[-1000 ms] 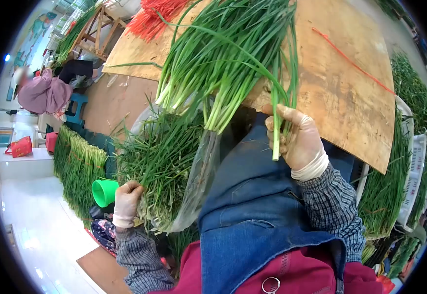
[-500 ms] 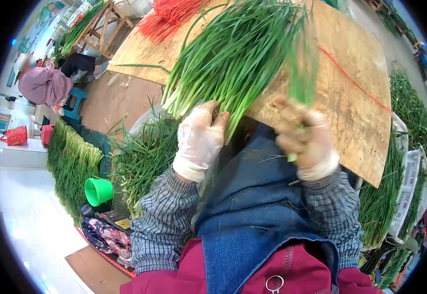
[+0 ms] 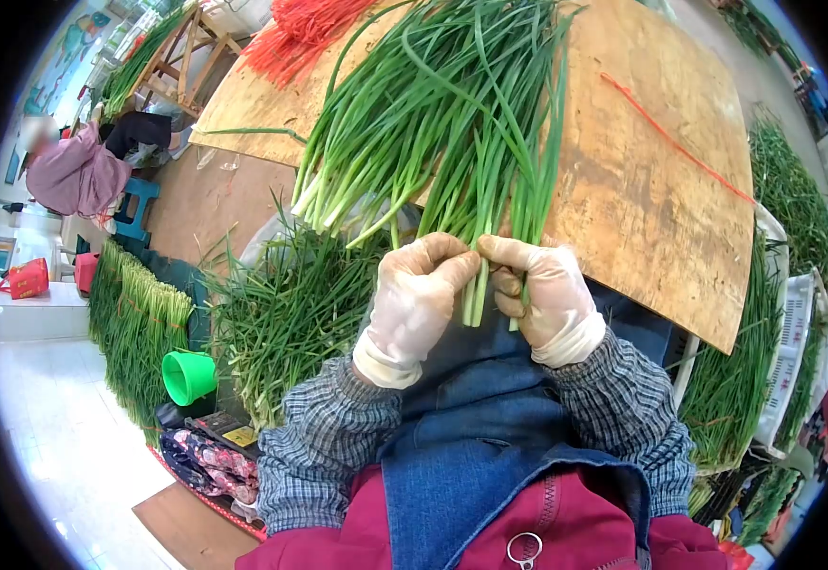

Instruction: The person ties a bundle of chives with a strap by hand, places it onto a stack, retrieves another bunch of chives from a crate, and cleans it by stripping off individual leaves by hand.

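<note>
A large heap of garlic chives (image 3: 414,123) lies on the plywood board, pale stem ends toward me. My left hand (image 3: 419,299), in a thin whitish glove, pinches a few chive stems just past the board's front edge. Close beside it, my right hand (image 3: 552,299), gloved too, is closed around several stems, its thumb near the left fingertips. The cut ends stick out below both hands, over my denim apron (image 3: 490,380). Their leaves run up along the heap's right side.
Red ties (image 3: 305,38) are piled at the board's (image 3: 651,190) far left, and one red tie (image 3: 675,142) lies on its right. Loose greens (image 3: 291,313) fill a bag at left, near a green bucket (image 3: 189,377). A person (image 3: 77,171) sits at far left.
My right hand has come left and down with its stems, beside my left hand. My left hand has moved slightly right and down, now pinching a few stems.
</note>
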Motion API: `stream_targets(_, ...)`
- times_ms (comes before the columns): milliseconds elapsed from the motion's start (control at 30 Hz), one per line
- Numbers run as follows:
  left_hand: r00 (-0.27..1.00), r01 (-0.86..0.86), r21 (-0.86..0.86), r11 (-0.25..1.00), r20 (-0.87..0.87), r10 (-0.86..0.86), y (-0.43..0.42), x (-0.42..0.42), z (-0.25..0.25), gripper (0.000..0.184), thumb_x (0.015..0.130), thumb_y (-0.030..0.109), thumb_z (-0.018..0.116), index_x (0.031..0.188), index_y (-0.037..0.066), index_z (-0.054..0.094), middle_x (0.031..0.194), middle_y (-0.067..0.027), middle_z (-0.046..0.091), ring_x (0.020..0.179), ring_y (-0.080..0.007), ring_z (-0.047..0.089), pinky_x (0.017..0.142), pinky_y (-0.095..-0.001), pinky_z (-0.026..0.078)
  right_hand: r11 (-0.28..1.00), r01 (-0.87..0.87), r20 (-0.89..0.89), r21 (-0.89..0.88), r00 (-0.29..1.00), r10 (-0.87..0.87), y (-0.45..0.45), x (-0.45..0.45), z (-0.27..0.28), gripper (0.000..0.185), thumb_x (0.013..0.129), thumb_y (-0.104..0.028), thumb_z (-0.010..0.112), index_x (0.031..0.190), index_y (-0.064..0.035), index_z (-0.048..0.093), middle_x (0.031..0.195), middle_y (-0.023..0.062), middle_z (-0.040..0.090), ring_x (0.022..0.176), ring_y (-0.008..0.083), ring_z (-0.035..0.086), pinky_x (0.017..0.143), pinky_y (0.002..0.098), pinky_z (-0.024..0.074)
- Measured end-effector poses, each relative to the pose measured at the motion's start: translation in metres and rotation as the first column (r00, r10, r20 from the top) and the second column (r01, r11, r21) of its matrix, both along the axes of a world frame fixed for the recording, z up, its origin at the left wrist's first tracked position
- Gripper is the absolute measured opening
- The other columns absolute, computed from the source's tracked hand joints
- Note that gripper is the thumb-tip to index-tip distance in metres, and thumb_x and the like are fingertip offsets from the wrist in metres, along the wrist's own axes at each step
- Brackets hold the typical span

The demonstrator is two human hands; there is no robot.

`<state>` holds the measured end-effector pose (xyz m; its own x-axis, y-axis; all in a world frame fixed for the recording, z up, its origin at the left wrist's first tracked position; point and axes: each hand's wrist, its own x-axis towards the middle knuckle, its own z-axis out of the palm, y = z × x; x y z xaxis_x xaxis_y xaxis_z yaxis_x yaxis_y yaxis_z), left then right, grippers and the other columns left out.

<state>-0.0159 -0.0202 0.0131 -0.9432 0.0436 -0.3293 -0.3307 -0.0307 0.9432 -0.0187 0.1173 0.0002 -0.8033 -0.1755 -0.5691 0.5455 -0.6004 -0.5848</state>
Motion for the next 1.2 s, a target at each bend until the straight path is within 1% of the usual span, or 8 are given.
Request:
stream_targets(100,0.995,-0.093,0.019,0.995,-0.021,0.094,0.000,0.004,0.006,0.011,0.080,0.010,0.058,0.076,0.000,0.063,0.058,0.0000,0.055,0.042,-0.0033,0.040,0.040,-0.0179,0.027,0.997,0.037,-0.001,-0.070,0.999,-0.038,-0.002,0.001,-0.003,0.012,0.078,-0.004,0.062,0.087,-0.0016,0.055,0.063,0.0007,0.052,0.045,0.0040,0.043,0.034,0.0169,0.0284)
stream_targets(233,0.992,-0.012,0.123,0.992,0.126,-0.004,-0.006,0.002,0.007,0.013,0.080,0.012,0.058,0.076,0.001,0.063,0.057,-0.0011,0.056,0.040,-0.0046,0.040,0.038,-0.0181,0.027,1.000,0.006,-0.004,0.017,1.000,-0.006,0.000,0.002,-0.003,0.013,0.078,-0.005,0.062,0.088,-0.0008,0.055,0.063,0.0023,0.054,0.043,0.0056,0.043,0.033,0.0176,0.0281)
stream_targets(567,0.990,-0.015,0.155,0.988,0.140,-0.007,-0.004,-0.001,0.006,0.015,0.081,0.013,0.057,0.073,0.002,0.061,0.055,-0.0004,0.053,0.038,-0.0041,0.037,0.036,-0.0180,0.024,0.995,-0.006,-0.067,0.097,0.998,0.012,0.003,0.000,0.003,0.014,0.078,-0.003,0.061,0.089,0.0022,0.054,0.063,0.0070,0.059,0.041,0.0078,0.048,0.032,0.0180,0.0301)
stream_targets(633,0.985,-0.117,0.171,0.978,0.147,0.092,0.001,-0.001,0.009,0.017,0.083,0.014,0.055,0.073,0.001,0.060,0.055,-0.0009,0.053,0.038,-0.0045,0.037,0.036,-0.0182,0.024,0.988,0.021,-0.072,0.154,0.997,-0.010,0.005,0.000,0.005,0.014,0.078,-0.003,0.059,0.089,0.0021,0.054,0.063,0.0077,0.059,0.041,0.0080,0.048,0.032,0.0183,0.0301)
stream_targets(700,0.986,-0.034,0.187,0.982,0.166,0.003,-0.007,-0.002,0.005,0.017,0.083,0.014,0.055,0.074,0.001,0.061,0.055,-0.0014,0.054,0.038,-0.0049,0.039,0.036,-0.0180,0.025,0.963,0.044,-0.100,0.266,0.995,-0.018,0.004,0.002,0.006,0.013,0.076,-0.007,0.056,0.086,0.0016,0.056,0.065,0.0086,0.059,0.040,0.0068,0.043,0.033,0.0184,0.0292)
stream_targets(900,0.973,0.117,0.165,0.979,0.178,-0.146,-0.006,-0.005,0.004,0.013,0.084,0.013,0.057,0.082,0.000,0.061,0.058,0.0001,0.054,0.041,-0.0048,0.040,0.038,-0.0176,0.028,0.993,0.027,-0.129,0.111,0.992,-0.012,0.010,0.002,0.006,0.015,0.078,-0.002,0.059,0.091,0.0000,0.052,0.061,0.0041,0.056,0.039,0.0071,0.044,0.033,0.0193,0.0298)
stream_targets(1033,0.980,0.198,-0.022,0.980,0.023,-0.198,0.004,-0.004,0.002,0.011,0.085,0.012,0.056,0.085,0.002,0.060,0.062,0.0035,0.051,0.050,-0.0018,0.041,0.043,-0.0166,0.029,0.992,-0.020,-0.105,0.123,0.994,0.033,0.009,0.002,0.007,0.014,0.077,-0.004,0.063,0.087,-0.0039,0.054,0.059,-0.0004,0.051,0.039,0.0053,0.040,0.034,0.0183,0.0279)
stream_targets(1200,0.991,0.118,0.078,0.990,0.060,-0.123,0.003,-0.005,0.018,0.011,0.083,0.011,0.055,0.077,0.002,0.058,0.061,0.0001,0.054,0.046,-0.0040,0.043,0.041,-0.0178,0.031,0.996,-0.055,-0.086,-0.067,0.995,0.049,0.021,-0.001,-0.002,0.011,0.076,-0.003,0.061,0.086,-0.0028,0.056,0.063,0.0007,0.054,0.042,0.0041,0.039,0.036,0.0177,0.0275)
